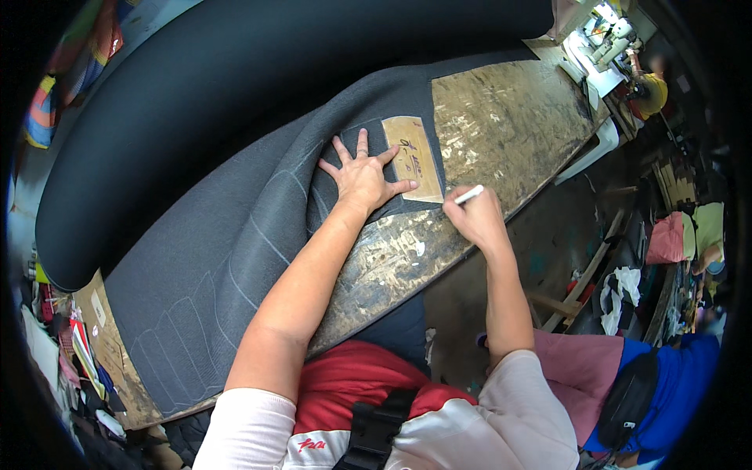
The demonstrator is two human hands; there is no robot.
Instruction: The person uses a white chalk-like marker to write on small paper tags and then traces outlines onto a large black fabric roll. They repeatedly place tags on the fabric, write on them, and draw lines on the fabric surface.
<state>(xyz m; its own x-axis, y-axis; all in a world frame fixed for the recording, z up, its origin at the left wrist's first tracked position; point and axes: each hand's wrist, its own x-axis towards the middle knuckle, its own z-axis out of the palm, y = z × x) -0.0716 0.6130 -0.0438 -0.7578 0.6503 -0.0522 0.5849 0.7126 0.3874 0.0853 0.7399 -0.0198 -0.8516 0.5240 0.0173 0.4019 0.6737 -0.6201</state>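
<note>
A tan card pattern piece [413, 160] with handwriting on it lies on dark grey fabric [227, 196]. My left hand [363, 178] is spread open and pressed flat, its thumb and index finger on the card and its other fingers on the fabric. My right hand [475, 215] is closed around a white pen [469, 195], held by the card's lower right corner. Where its tip meets the fabric is hidden by my fingers. Thin pale lines run over the fabric, with several curved outlines towards the lower left.
A thick roll of dark fabric [227, 102] lies along the far side of the worn wooden table [509, 117]. A sewing machine [615, 43] stands at the far right, with a person in yellow [652, 94] beside it. Someone in blue [666, 399] is close on my right.
</note>
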